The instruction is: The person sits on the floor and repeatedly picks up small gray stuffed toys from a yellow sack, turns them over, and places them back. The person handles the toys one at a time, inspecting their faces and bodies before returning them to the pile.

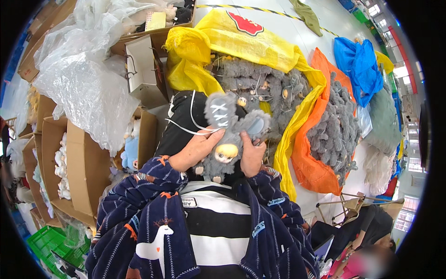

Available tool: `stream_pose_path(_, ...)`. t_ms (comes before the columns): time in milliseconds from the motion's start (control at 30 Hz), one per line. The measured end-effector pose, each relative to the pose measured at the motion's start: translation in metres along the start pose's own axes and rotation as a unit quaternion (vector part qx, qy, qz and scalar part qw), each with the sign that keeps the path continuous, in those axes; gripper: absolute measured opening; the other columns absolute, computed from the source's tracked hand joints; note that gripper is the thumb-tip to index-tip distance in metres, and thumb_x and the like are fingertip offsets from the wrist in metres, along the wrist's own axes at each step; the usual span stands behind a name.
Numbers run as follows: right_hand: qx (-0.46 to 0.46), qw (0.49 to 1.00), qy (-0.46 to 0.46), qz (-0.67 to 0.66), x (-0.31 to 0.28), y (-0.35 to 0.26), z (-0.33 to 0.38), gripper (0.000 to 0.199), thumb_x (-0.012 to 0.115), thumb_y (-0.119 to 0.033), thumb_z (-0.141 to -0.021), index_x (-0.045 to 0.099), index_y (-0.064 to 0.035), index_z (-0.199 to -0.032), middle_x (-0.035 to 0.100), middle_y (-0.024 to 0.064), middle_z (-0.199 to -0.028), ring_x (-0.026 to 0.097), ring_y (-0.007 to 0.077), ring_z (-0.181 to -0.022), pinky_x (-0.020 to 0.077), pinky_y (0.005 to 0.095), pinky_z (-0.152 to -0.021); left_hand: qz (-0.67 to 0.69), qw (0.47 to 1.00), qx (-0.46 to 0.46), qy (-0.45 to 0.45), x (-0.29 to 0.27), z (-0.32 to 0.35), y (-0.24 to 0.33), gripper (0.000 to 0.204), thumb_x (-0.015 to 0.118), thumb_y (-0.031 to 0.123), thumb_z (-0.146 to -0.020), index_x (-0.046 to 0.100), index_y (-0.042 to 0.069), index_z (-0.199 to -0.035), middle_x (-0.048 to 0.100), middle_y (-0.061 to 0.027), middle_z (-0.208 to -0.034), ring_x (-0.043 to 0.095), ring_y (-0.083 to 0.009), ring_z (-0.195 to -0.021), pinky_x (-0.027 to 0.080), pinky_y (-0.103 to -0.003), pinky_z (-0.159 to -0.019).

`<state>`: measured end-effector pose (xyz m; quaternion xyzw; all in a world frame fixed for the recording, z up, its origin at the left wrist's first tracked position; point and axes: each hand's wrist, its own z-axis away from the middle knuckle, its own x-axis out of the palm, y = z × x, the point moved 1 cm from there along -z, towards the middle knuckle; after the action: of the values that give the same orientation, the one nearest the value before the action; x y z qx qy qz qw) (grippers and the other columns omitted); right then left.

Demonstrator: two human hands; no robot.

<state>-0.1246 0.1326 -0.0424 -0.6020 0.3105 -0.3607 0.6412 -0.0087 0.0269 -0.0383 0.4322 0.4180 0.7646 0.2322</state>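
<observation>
Over my lap I hold a grey plush doll (223, 160) with a small face, yellow hair and two long ears. White crossed stitches mark the ear on the left; the other ear has a smooth grey-blue inner patch. My left hand (199, 148) pinches the base of the stitched ear, and a white cord (179, 124) loops out from there to the left. Gripping the lower edge of the patched ear is my right hand (253, 153), its thumb on the front. Fingers behind the plush are hidden.
Ahead, a yellow woven sack (260, 53) holds many similar grey dolls; an orange sack (302, 149) to its right holds more. Cardboard boxes (81, 162) with plush toys and clear plastic sheeting (86, 83) stand left. A person (371, 232) sits at the lower right.
</observation>
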Motion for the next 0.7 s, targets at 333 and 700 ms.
stream_pose_path(333, 0.069, 0.997, 0.010, 0.013, -0.010, -0.007, -0.005, 0.022, 0.061, -0.013, -0.085, 0.059, 0.0029, -0.099, 0.061, 0.0047, -0.091, 0.054, 0.0109, -0.081, 0.0434, 0.0258, -0.074, -0.035, 0.990, -0.111, -0.083, -0.007, 0.026, -0.025, 0.043, 0.062, 0.010, -0.082, 0.047, -0.004, -0.120, 0.059, -0.0065, -0.108, 0.054, -0.0117, -0.095, 0.044, -0.027, -0.085)
stream_pose_path(700, -0.186, 0.915, -0.199, 0.299, -0.024, -0.017, 0.021, 0.021, 0.064, -0.012, -0.080, 0.057, 0.0026, -0.092, 0.053, 0.0128, -0.068, 0.054, 0.0199, -0.056, 0.0421, 0.0296, -0.051, -0.001, 0.998, -0.069, 0.011, -0.006, 0.002, -0.025, 0.039, 0.065, 0.008, -0.078, 0.052, -0.002, -0.113, 0.061, -0.0076, -0.101, 0.058, -0.0126, -0.087, 0.048, -0.025, -0.076)
